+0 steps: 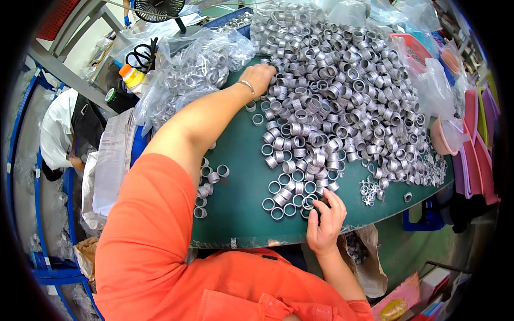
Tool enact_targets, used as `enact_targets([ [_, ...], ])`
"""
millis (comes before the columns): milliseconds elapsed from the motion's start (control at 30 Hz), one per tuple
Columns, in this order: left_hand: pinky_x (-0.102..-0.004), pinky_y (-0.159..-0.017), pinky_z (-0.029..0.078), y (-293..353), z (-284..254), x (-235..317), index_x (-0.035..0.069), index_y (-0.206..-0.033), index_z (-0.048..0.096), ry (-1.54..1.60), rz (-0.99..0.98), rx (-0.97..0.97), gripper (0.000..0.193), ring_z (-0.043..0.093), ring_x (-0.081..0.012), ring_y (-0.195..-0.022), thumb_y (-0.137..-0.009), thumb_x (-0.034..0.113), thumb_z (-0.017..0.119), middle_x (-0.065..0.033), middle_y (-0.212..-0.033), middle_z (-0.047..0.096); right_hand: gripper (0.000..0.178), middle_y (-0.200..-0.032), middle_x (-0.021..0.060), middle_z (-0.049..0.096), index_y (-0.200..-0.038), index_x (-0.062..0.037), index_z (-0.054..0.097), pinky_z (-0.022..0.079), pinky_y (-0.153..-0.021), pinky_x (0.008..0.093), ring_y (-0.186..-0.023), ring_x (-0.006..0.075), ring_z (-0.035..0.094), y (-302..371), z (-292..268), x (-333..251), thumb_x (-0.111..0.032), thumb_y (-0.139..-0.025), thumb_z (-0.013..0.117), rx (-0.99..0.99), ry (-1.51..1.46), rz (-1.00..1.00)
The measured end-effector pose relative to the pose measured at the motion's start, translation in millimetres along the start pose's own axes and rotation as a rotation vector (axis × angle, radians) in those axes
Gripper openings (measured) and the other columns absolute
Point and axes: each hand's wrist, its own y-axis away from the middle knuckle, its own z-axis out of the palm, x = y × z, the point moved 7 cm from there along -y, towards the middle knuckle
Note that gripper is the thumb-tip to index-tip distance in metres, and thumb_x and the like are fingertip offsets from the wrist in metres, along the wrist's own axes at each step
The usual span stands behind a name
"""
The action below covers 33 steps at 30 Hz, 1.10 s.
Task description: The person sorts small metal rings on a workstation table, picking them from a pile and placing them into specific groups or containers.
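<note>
A large heap of grey metal rings (321,96) covers much of the green table (241,182). My left arm stretches across the table, and my left hand (258,78) touches the heap's far left edge. Its fingertips are turned down among the rings, so their grip is hidden. At the heap's front edge, my right hand (327,222) holds nothing that shows; its fingers are bent and apart, beside a loose cluster of rings (289,209). A smaller group of rings (208,184) lies to the left, partly behind my left arm.
Clear plastic bags of rings (195,67) stand at the far left, near a bottle with an orange cap (131,75) and a black fan (159,8). Small pale scraps (369,191) lie at the right front. A pink basket (412,49) and a pink bowl (443,136) flank the heap.
</note>
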Motion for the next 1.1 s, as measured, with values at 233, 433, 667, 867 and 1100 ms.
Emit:
enact_targets([
  [233, -0.0379, -0.068, 0.050, 67.5, -93.7, 101.1, 0.002, -0.087, 0.058, 0.495, 0.183, 0.304, 0.011, 0.060, -0.0332, -0.076, -0.077, -0.002, 0.059, -0.0147, -0.082, 0.059, 0.028, -0.123, 0.0201, 0.054, -0.108, 0.0001, 0.056, 0.036, -0.097, 0.0458, -0.110, 0.0365, 0.051, 5.7, -4.7, 2.7, -0.008, -0.081, 0.062, 0.110, -0.021, -0.025],
  [433, -0.0339, -0.066, 0.051, 180.3, -124.7, 235.6, 0.002, -0.085, 0.058, 0.866, 0.198, 0.166, 0.018, 0.059, -0.0280, -0.076, -0.071, -0.008, 0.064, -0.0107, -0.084, 0.057, 0.056, -0.122, 0.0194, 0.053, -0.131, 0.0048, 0.043, 0.045, -0.089, 0.0357, -0.104, 0.0315, 0.055, 13.2, -7.7, -21.7, -0.013, -0.084, 0.068, 0.052, -0.427, -0.005],
  [667, -0.0266, -0.059, 0.046, 243.5, -178.7, 258.7, 0.001, -0.099, 0.062, 1.386, 0.103, 0.103, 0.023, 0.054, -0.0141, -0.065, -0.077, -0.002, 0.067, -0.0057, -0.083, 0.057, 0.012, -0.096, 0.0155, 0.058, -0.095, 0.0047, 0.059, 0.049, -0.064, 0.0291, -0.069, 0.0191, 0.057, 75.4, -71.6, 12.8, 0.001, -0.092, 0.048, 0.313, -0.277, 0.142],
  [867, -0.0259, -0.043, 0.032, 275.4, -325.9, 270.9, 0.012, -0.107, 0.053, 2.116, 0.773, 0.388, 0.026, 0.044, -0.0130, -0.047, -0.084, 0.011, 0.065, -0.0039, -0.061, 0.053, 0.028, -0.103, 0.0184, 0.061, -0.102, 0.0008, 0.060, 0.048, -0.080, 0.0407, -0.087, 0.0341, 0.061, 187.0, -110.7, 147.7, -0.023, -0.097, 0.047, 0.071, 0.409, 0.438],
  [1100, -0.0258, -0.043, 0.031, 304.7, -372.5, 291.7, 0.018, -0.115, 0.052, 2.026, 0.921, 0.472, 0.028, 0.041, -0.0132, -0.045, -0.089, 0.015, 0.060, -0.0021, -0.062, 0.052, 0.015, -0.079, 0.0121, 0.069, -0.076, -0.0156, 0.073, 0.050, -0.067, 0.0418, -0.077, 0.0300, 0.067, 218.6, -23.1, 84.9, -0.027, -0.079, 0.064, -0.720, 0.467, 0.318],
])
